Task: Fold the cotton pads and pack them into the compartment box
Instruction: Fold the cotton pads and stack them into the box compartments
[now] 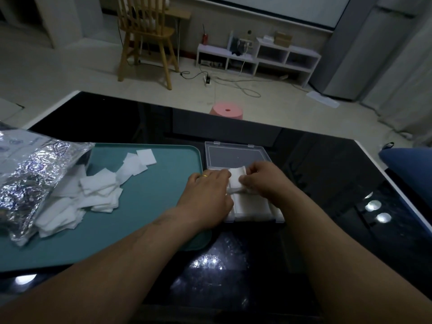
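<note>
Over box point(278, 216): left hand point(207, 197), right hand point(265, 181) both pinch one folded pad point(235, 182).
Done: near compartment looks filled.
Left: many loose pads point(100, 190) on tray point(152, 195).

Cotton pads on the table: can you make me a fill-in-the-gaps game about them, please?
1. The loose white square cotton pads lie heaped on the flat teal tray, to the ____ of the clear plastic compartment box.
2. The box's clear hinged lid is ____.
3. The gold ring is on the ____ hand.
4. The ringless right hand pinches the folded white cotton pad over the ____.
Missing words: left; open; left; box.
</note>
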The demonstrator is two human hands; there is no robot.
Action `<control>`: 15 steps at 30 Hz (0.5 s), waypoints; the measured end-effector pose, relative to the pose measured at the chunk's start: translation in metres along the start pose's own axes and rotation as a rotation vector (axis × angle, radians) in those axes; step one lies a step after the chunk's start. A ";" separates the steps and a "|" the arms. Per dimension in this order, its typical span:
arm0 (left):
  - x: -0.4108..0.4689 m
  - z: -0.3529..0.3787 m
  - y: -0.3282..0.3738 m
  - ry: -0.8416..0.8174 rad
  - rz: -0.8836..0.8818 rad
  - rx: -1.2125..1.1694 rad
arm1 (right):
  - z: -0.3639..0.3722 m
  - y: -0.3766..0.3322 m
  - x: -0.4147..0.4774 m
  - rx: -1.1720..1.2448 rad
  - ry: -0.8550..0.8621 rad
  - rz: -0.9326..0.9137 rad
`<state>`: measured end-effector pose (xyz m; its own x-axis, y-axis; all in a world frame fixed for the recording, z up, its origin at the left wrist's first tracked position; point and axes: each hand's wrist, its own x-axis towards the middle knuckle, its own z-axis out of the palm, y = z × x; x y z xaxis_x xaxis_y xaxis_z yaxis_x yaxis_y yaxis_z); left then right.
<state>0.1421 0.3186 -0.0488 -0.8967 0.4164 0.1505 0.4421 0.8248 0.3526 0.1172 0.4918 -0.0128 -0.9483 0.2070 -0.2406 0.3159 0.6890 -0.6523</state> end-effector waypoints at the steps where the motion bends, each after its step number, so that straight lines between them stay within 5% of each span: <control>1: 0.001 0.000 -0.001 -0.003 0.005 0.018 | 0.002 0.001 0.001 -0.004 0.009 -0.004; 6: -0.001 0.002 0.000 -0.010 0.010 0.034 | 0.014 0.005 0.000 -0.212 0.217 -0.110; 11: -0.002 0.001 -0.003 -0.048 0.043 0.092 | 0.019 0.005 -0.003 -0.275 0.159 -0.225; 15: -0.007 -0.010 -0.001 -0.005 0.038 0.057 | 0.021 -0.006 -0.005 -0.267 0.284 -0.307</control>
<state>0.1478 0.3106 -0.0413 -0.8793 0.4493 0.1581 0.4763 0.8288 0.2936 0.1205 0.4719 -0.0224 -0.9791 0.1214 0.1632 0.0364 0.8941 -0.4464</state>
